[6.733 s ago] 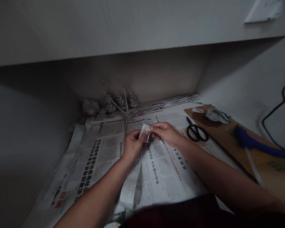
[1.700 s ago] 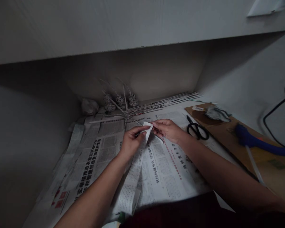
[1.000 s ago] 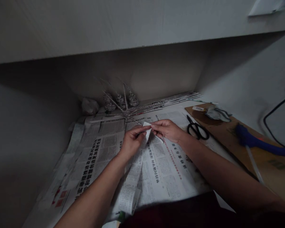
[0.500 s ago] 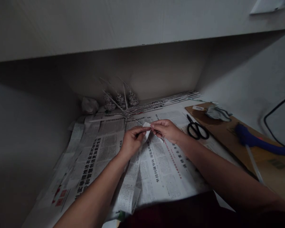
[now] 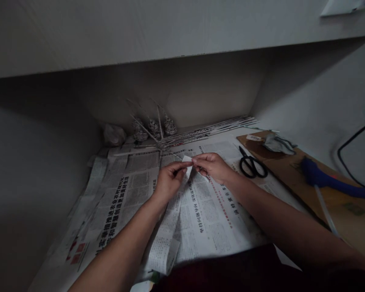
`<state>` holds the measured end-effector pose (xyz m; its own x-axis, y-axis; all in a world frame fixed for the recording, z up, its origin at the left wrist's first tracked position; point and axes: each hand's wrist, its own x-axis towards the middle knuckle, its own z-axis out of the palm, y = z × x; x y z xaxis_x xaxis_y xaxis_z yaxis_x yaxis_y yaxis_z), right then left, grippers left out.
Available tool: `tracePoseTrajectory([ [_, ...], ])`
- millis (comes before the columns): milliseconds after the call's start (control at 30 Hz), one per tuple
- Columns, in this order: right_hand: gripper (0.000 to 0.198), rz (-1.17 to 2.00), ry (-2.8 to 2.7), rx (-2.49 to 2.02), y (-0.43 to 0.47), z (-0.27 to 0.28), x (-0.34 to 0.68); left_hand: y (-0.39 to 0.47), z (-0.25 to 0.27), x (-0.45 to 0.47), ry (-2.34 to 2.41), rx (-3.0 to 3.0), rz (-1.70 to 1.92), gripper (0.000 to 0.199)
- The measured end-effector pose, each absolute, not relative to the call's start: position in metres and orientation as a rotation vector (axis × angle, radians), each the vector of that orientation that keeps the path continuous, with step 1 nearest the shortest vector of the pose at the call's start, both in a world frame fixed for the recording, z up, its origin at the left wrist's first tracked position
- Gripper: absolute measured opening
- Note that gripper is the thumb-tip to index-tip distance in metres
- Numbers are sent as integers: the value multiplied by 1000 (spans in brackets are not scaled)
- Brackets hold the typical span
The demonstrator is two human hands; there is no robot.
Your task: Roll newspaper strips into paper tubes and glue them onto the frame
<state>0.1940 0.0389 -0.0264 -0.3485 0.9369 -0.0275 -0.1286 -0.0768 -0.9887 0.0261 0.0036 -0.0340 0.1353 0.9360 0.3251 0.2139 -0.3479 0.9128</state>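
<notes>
left hand [image 5: 170, 178] now lays a finger across the strip [image 5: 169, 227]; it and the right hand [image 5: 211, 165] pinch its end, likely steadying it.

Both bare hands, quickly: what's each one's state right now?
Left hand: closed, pinching a long white strip of printed newspaper.
Right hand: closed, pinching that strip's upper edge; a thin pale rod end shows beneath.

From my end I can read 2 headline lines on the newspaper [image 5: 136, 182]: "推进农业农村现代化" & "创造更加美好生活". Tag [image 5: 253, 138] chars, green txt on the cardboard [image 5: 280, 172], tiny print on the strip [image 5: 164, 245]: illegible to me.
</notes>
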Motion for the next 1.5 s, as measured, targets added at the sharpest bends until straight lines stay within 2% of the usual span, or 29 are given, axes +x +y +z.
tracePoseTrajectory([
  [500,33,1567,-1188,-997,39,-29,191,5,-36,25,1148,1588,1238,24],
  [1033,35,1629,-1342,-1034,38,-27,197,4,-33,26,1159,1598,1236,20],
  [1500,34,1610,-1214,-1049,34,-22,190,2,-35,29,1278,1525,1239,28],
])
